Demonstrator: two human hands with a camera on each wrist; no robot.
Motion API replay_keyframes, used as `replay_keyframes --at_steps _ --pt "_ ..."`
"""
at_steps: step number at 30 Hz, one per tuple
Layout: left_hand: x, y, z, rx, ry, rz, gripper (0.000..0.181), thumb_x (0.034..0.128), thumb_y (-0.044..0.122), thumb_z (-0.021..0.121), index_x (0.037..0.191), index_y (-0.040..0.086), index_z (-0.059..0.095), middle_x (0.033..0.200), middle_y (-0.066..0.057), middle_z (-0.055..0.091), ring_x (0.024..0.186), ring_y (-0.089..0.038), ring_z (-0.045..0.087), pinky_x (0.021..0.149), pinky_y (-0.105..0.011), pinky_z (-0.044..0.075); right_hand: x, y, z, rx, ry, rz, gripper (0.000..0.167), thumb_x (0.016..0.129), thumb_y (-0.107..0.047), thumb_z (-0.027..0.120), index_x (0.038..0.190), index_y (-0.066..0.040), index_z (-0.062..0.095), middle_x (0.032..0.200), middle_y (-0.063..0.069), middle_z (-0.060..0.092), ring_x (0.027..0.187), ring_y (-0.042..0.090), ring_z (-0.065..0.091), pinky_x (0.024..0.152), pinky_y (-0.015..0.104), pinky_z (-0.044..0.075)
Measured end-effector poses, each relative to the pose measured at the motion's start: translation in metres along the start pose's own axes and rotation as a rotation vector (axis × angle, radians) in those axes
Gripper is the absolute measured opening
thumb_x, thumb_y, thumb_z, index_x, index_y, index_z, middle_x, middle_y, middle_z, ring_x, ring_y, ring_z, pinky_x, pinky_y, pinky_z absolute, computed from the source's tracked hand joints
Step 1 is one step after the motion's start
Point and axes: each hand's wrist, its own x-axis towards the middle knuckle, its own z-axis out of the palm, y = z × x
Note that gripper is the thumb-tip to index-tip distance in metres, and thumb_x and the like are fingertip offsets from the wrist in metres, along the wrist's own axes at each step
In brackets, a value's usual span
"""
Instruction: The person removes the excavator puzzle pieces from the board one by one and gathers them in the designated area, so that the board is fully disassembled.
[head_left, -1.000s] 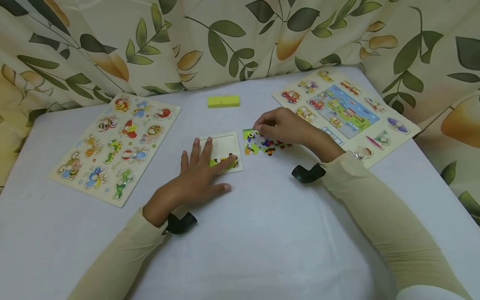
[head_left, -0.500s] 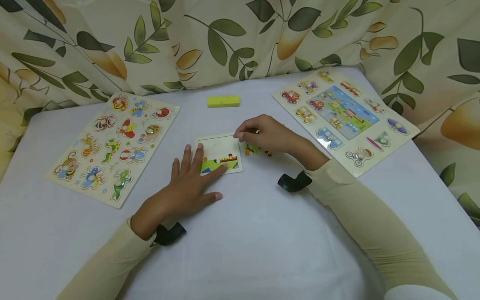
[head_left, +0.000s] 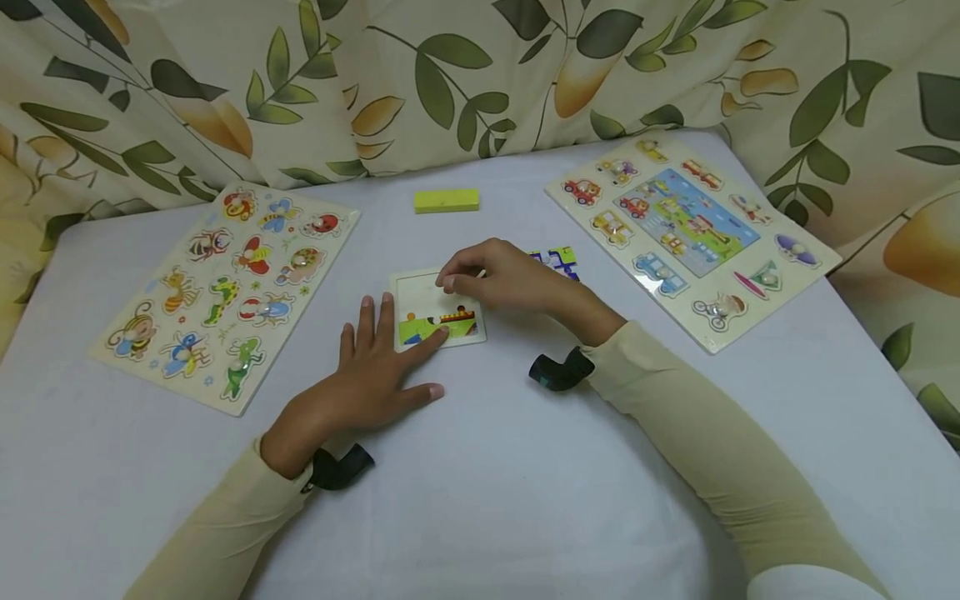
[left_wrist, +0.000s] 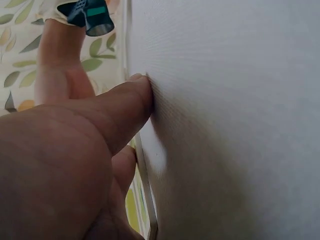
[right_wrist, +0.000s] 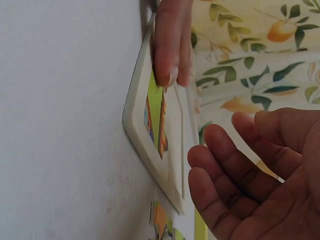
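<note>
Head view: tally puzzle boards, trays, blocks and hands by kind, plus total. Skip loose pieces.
Large puzzle boards: 2 (insect board, vehicle board)
Small puzzle tray: 1
Yellow block: 1
Hands: 2 (left hand, right hand)
Total: 6

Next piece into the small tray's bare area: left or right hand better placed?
Likely the right hand: it hovers over the small tray, near loose pieces; whether it holds one is unclear. The left hand touches the placed pieces.
</note>
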Motion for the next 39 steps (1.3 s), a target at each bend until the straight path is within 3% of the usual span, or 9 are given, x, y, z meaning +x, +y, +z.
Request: replay_keyframes --at_steps 5,13,26,31,39 --pt "0.0 -0.002 0.0 0.0 -0.016 0.0 0.073 0.0914 0.057 0.057 0.154 0.037 0.025 0.154 -0.022 -0.028 0.136 -0.04 -0.034 0.105 -0.067 -0.01 0.007 -0.003 0.007 0.022 -0.031 0.003 0.021 0.099 -0.017 0.057 0.11 -0.004 0.071 0.103 0.003 0.068 0.091 0.016 0.055 0.082 0.031 0.043" --pt "-0.001 -0.003 -0.003 0.001 -0.026 0.005 0.073 0.093 0.055 0.056 0.155 0.034 0.024 0.154 -0.022 -0.028 0.136 -0.041 -0.033 0.102 -0.069 -0.013 0.017 -0.008 0.017 0.045 -0.115 0.034 0.023 0.101 -0.019 0.054 0.112 -0.007 0.07 0.102 0.002 0.067 0.086 0.017 0.054 0.075 0.03 0.043" --pt "-0.001 -0.004 0.0 -0.037 -0.032 0.021 0.071 0.0938 0.057 0.054 0.154 0.034 0.025 0.153 -0.019 -0.032 0.135 -0.04 -0.035 0.1 -0.07 -0.015 0.024 -0.012 0.029 0.052 -0.124 -0.02 0.024 0.102 -0.019 0.052 0.111 -0.005 0.07 0.099 0.006 0.067 0.087 0.016 0.054 0.076 0.028 0.043" --pt "-0.002 -0.005 0.001 -0.038 -0.026 0.03 0.07 0.0941 0.056 0.053 0.154 0.034 0.026 0.153 -0.019 -0.032 0.135 -0.039 -0.035 0.1 -0.071 -0.014 0.026 -0.015 0.032 0.041 -0.132 0.001 0.024 0.102 -0.02 0.052 0.11 -0.005 0.07 0.096 0.006 0.066 0.087 0.017 0.053 0.075 0.028 0.042" --pt "-0.001 -0.005 0.002 -0.031 -0.018 0.047 0.069 0.0946 0.056 0.052 0.154 0.034 0.026 0.153 -0.019 -0.031 0.135 -0.04 -0.034 0.099 -0.072 -0.014 0.027 -0.015 0.036 0.007 -0.121 0.026 0.023 0.102 -0.02 0.053 0.108 -0.007 0.071 0.095 0.003 0.067 0.094 0.016 0.054 0.083 0.03 0.043"
